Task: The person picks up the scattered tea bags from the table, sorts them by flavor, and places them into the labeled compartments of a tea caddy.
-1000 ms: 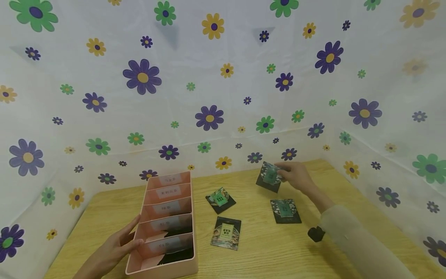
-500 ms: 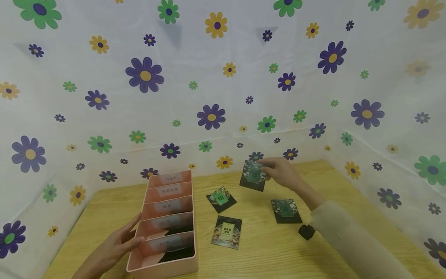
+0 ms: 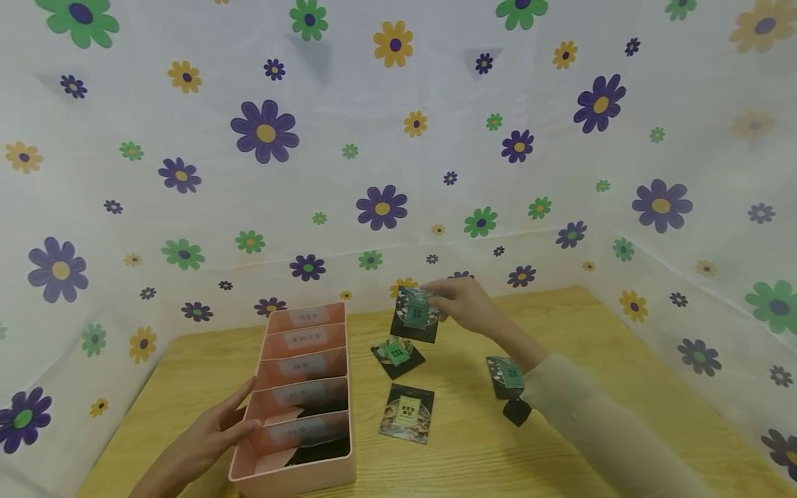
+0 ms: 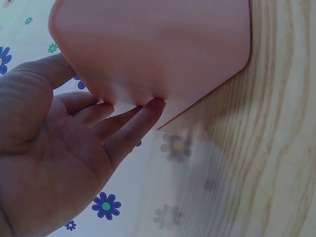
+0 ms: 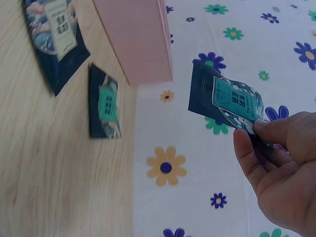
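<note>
Fingers, right hand: pinching one dark sachet by its edge, in air by far edge of table, right of pink box; sachet likely light, thin, flexible, slightly slippery, best held at the border; right forearm slanting forward-left; left hand: fingers nearly straight against box

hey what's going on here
A person pinches a dark packet in the right hand, holding it up off the table, to the right of the pink box and outside it. The left hand holds the box's side. Three more packets lie on the table: two near the box, and one farther right, partly hidden by the right sleeve.
</note>
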Motion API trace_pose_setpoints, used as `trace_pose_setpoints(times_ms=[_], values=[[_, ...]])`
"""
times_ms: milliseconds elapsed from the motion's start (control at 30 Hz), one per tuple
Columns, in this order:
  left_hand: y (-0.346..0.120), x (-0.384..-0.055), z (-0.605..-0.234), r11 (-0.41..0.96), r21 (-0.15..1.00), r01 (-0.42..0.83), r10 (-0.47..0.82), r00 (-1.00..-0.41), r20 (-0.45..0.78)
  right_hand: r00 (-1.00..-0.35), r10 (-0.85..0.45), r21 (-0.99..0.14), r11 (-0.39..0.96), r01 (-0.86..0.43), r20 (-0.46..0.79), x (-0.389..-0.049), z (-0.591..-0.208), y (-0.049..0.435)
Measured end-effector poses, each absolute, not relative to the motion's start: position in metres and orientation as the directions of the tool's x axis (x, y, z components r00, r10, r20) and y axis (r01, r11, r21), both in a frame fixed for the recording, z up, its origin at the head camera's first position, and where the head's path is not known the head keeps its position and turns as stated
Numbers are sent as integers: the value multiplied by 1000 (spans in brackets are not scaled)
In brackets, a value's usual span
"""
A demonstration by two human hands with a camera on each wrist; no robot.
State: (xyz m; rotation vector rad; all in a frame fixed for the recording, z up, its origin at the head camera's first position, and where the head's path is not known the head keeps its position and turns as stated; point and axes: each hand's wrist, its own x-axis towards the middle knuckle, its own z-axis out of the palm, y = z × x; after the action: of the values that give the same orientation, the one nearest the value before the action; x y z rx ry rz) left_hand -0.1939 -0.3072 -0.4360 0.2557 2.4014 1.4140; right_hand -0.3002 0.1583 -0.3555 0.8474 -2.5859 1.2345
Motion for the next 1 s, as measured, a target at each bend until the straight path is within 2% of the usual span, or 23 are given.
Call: trace_pose_setpoints(times_ms=[533, 1000], values=[[-307, -194, -436, 461, 887, -17, 335, -922, -192, -767, -437, -656, 410, -634, 469, -304, -350, 75], [-308, -194, -435, 464, 886, -26, 333, -921, -201, -704, -420, -572, 410, -710, 573, -309, -374, 23]])
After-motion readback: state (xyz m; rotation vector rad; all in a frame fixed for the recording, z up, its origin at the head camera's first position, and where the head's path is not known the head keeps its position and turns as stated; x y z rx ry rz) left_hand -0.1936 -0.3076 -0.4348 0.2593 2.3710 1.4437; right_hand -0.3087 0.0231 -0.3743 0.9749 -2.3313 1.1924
